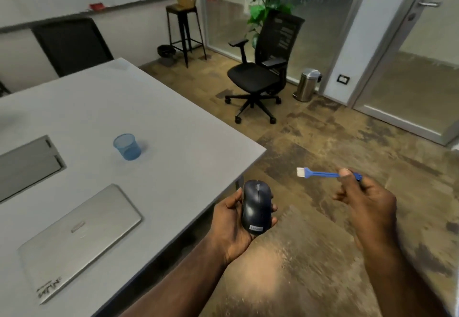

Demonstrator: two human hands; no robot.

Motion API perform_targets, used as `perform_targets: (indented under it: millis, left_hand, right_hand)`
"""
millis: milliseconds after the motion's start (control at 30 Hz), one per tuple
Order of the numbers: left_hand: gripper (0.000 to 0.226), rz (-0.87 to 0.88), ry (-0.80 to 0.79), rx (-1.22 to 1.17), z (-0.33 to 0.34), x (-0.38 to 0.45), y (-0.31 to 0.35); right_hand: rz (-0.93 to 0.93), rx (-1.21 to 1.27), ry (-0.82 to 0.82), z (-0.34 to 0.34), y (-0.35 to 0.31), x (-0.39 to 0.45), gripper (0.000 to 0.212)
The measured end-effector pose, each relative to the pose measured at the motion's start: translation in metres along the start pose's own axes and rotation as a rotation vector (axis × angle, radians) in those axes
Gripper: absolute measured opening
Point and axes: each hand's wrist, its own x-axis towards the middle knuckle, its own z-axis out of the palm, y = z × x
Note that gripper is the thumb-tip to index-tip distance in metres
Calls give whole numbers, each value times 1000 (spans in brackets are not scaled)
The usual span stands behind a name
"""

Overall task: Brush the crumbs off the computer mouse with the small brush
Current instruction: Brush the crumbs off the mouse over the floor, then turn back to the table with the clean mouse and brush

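Note:
A dark blue computer mouse (256, 207) with a small label at its near end lies top side up in my left hand (229, 227), held just past the table's right edge, over the floor. My right hand (367, 204) pinches the handle of a small blue brush (320, 174) with white bristles. The bristles point left and sit above and to the right of the mouse, clearly apart from it. I cannot make out any crumbs on the mouse.
A grey table (173, 142) carries a closed silver laptop (79, 239), a small blue mesh cup (127, 147) and a cable hatch (27, 165). A black office chair (260, 73), a steel pedal bin (306, 84), a bar stool (185, 23) and a plant stand on the brown floor.

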Motion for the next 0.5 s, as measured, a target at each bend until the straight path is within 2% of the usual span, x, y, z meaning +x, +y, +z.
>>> perform_targets:
  millis: [133, 200, 367, 467, 500]
  left_hand:
    - [49, 162, 58, -41, -15, -8, 23]
    - [45, 211, 94, -75, -24, -13, 36]
    - [40, 287, 276, -186, -60, -16, 74]
    - [37, 358, 426, -213, -86, -13, 100]
    - [38, 382, 461, -202, -93, -13, 109]
  right_hand:
    - [320, 411, -91, 39, 17, 5, 13]
    - [475, 522, -141, 63, 28, 3, 9]
    - [824, 680, -234, 131, 45, -14, 12]
    - [1011, 734, -308, 173, 46, -36, 5]
    - [1053, 744, -337, 187, 46, -45, 16]
